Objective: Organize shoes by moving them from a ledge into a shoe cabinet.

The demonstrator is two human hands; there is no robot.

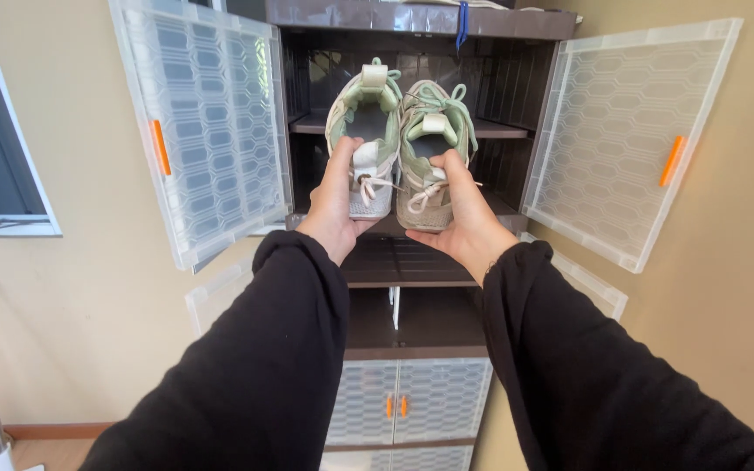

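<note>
Left hand (335, 209): fingers wrapped round heel of the left sneaker (365, 139), thumb on its back tab.
Right hand (464, 218): fingers closed round heel of the right sneaker (434, 153), thumb at collar.
Sneakers: pale green and white pair, side by side, touching, toes pointing into the cabinet, held in front of its upper shelf (499, 131).
Cabinet (412, 305): dark brown plastic; translucent left door (207, 122) and right door (626, 131) swung wide, orange handles.
Sleeves: black.

Dark brown shelf cabinet (412, 262), 2 translucent doors open, shelves seemingly bare
</note>
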